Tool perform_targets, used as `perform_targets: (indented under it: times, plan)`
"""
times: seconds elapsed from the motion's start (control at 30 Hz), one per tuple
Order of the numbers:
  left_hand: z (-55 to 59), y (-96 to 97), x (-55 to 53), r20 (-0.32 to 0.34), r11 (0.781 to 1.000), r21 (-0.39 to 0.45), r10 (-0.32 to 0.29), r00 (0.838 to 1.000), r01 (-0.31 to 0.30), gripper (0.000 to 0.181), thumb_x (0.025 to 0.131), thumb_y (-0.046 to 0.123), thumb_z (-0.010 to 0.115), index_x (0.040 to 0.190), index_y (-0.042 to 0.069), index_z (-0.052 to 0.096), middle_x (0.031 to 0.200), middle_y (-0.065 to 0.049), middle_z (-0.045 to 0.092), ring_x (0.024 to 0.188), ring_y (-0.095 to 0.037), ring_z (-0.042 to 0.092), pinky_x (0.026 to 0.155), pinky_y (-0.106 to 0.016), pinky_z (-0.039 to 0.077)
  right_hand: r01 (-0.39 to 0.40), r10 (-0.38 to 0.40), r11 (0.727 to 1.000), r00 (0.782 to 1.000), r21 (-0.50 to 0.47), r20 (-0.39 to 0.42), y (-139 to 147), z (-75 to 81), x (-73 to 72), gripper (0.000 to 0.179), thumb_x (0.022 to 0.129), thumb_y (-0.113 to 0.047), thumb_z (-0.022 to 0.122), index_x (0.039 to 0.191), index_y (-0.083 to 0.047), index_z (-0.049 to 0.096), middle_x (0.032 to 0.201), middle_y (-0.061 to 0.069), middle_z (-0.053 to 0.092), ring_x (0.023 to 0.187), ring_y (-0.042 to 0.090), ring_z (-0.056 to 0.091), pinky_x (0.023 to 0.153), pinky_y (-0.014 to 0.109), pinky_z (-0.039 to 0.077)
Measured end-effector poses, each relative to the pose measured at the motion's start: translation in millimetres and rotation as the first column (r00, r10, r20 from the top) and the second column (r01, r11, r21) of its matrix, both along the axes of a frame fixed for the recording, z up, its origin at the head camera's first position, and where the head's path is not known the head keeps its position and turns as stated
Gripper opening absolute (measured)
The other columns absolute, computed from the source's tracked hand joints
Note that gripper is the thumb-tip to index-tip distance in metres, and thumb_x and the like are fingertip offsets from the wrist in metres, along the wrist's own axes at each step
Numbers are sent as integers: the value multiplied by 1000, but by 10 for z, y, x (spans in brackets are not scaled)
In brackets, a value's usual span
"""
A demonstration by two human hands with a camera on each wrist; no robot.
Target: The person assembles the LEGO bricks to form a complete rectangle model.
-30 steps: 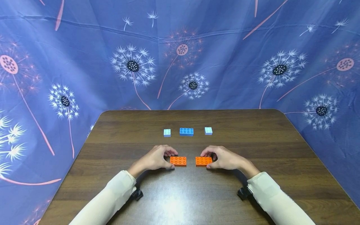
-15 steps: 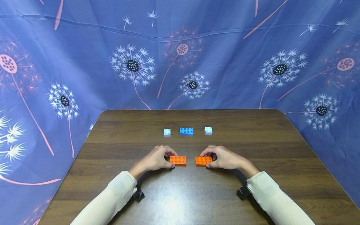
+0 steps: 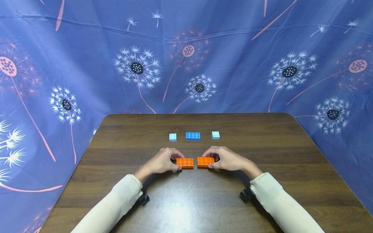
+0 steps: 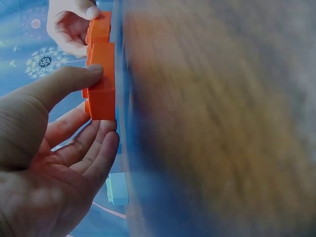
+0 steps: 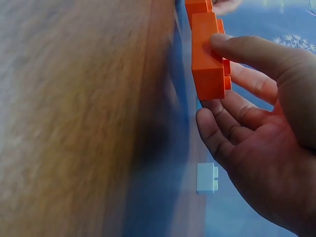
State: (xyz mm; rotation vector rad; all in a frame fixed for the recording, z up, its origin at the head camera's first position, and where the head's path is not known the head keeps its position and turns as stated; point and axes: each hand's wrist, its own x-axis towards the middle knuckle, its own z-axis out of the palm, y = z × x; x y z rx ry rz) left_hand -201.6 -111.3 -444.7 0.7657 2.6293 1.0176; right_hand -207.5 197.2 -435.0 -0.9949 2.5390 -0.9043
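Two orange eight-stud building bricks face each other end to end near the middle of the table, a narrow gap between them in the head view. My left hand (image 3: 163, 160) pinches the left orange brick (image 3: 185, 163) by its outer end, the thumb (image 4: 91, 74) on the near side. By its outer end too, the right orange brick (image 3: 205, 161) is pinched between thumb and fingers of my right hand (image 3: 228, 158). Both bricks appear slightly lifted off the tabletop, studs up.
Behind the hands lie a blue eight-stud brick (image 3: 193, 136) and two pale small bricks, one on the left (image 3: 173, 137) and one on the right (image 3: 215, 135). The brown wooden table (image 3: 250, 129) ends at a blue curtain (image 3: 239, 64) with a dandelion print.
Both hands have moved slightly away from the body, bricks in their grip. The right hand has also shifted left, narrowing the gap between the orange bricks.
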Motion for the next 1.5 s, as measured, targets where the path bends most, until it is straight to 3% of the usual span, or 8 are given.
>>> perform_targets:
  times: [0.53, 0.97, 1.5]
  plan:
    - [83, 0, -80, -18, 1000, 15, 4, 1000, -3, 34, 81, 15, 87, 113, 12, 77, 115, -5, 76, 102, -19, 72, 92, -38, 59, -22, 22, 1000, 999, 7, -32, -172, 66, -131, 33, 89, -17, 80, 121, -18, 72, 111, -2, 68, 85, 18, 61, 73, 23, 51]
    - [48, -126, -171, 16, 999, 17, 45, 999, -45, 33, 81, 12, 86, 113, 10, 76, 104, -5, 78, 95, -14, 71, 88, -37, 58, -30, 30, 1000, 1000, -4, 4, -347, 2, -266, 30, 89, -15, 80, 118, -15, 73, 112, 1, 70, 86, 13, 61, 74, 22, 52]
    - [-9, -149, -173, 38, 999, 8, 52, 998, -52, 33, 79, 12, 88, 110, 11, 76, 102, -2, 77, 93, -13, 70, 89, -37, 58, -3, 5, 999, 998, -34, 61, -399, -115, -316, 27, 89, -18, 81, 114, -16, 73, 108, -1, 70, 87, 11, 60, 76, 24, 53]
